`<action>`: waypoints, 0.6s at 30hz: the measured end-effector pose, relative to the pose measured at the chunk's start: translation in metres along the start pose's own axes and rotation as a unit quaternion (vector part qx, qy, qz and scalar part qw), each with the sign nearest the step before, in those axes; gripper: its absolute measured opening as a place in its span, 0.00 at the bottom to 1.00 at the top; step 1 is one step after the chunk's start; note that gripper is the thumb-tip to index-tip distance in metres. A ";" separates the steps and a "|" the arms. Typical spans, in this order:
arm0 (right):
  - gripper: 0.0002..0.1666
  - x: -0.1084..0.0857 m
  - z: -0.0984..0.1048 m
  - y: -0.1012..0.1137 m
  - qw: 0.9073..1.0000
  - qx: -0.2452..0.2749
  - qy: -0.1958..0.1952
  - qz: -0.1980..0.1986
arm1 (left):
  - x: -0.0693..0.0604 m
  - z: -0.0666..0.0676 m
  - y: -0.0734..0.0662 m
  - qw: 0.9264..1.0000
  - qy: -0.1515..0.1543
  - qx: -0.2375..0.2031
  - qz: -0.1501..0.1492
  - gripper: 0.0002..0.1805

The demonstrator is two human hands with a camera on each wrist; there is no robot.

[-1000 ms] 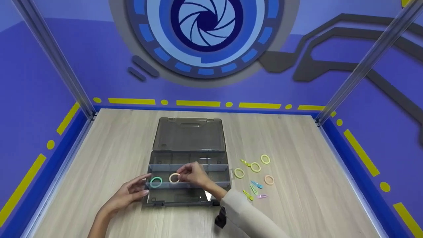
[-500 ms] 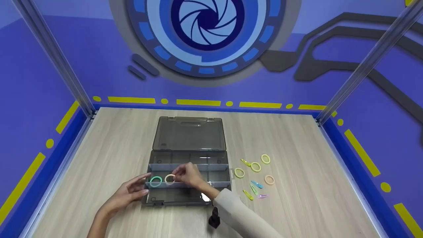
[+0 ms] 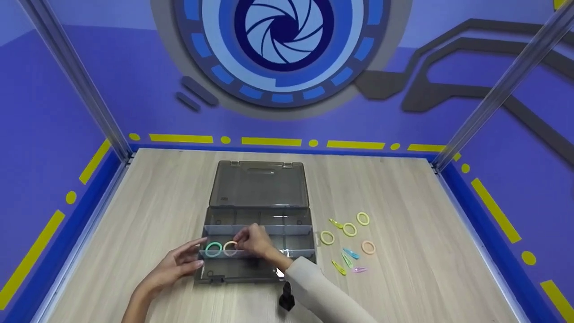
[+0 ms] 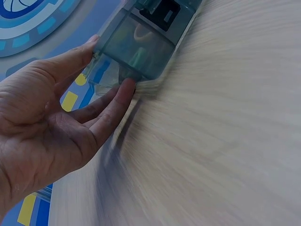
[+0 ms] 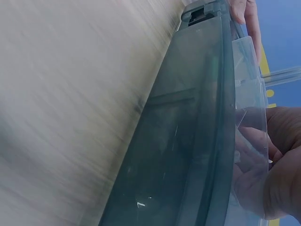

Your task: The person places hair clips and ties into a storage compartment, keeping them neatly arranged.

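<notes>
A smoky translucent divider box lies on the table with its lid folded back. My right hand is over the middle row and pinches a peach hair tie inside the left part of it. A green hair tie stands beside the peach one, leaning in the same row. My left hand touches the box's left side with fairly straight, spread fingers; in the left wrist view, fingertips meet the box corner. In the right wrist view, a clear divider partly covers my right hand.
Right of the box lie several yellow hair ties, another peach hair tie, and snap hair clips: blue, green, purple and yellow. Blue panels enclose the table's back and sides.
My right hand has moved slightly left with the peach hair tie, bringing it close to the green one. My left hand stays at the box's left side.
</notes>
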State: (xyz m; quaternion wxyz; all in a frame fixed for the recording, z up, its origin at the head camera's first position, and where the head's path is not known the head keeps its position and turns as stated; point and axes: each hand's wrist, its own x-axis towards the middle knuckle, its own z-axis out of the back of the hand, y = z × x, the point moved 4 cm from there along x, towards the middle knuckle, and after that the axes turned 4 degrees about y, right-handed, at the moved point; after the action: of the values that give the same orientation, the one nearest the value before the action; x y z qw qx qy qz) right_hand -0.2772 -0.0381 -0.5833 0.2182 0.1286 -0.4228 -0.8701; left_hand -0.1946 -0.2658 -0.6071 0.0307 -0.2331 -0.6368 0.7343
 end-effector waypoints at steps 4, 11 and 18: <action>0.05 -0.002 0.000 -0.002 1.000 -0.004 -0.008 0.001 | 0.000 -0.002 0.002 1.000 -0.004 -0.002 0.004 0.37; 0.03 -0.006 0.002 -0.006 1.000 -0.011 -0.005 0.023 | 0.001 -0.004 0.005 1.000 -0.003 -0.005 0.005 0.37; 0.05 -0.004 0.010 -0.004 0.999 -0.009 0.015 0.037 | -0.001 0.000 -0.002 1.000 0.008 0.000 -0.011 0.37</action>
State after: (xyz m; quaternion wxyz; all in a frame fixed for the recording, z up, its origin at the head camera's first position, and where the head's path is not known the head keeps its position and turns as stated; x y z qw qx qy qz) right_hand -0.2785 -0.0275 -0.5801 0.2576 0.1241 -0.4159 -0.8633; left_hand -0.1944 -0.2653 -0.6050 0.0440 -0.2323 -0.6389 0.7321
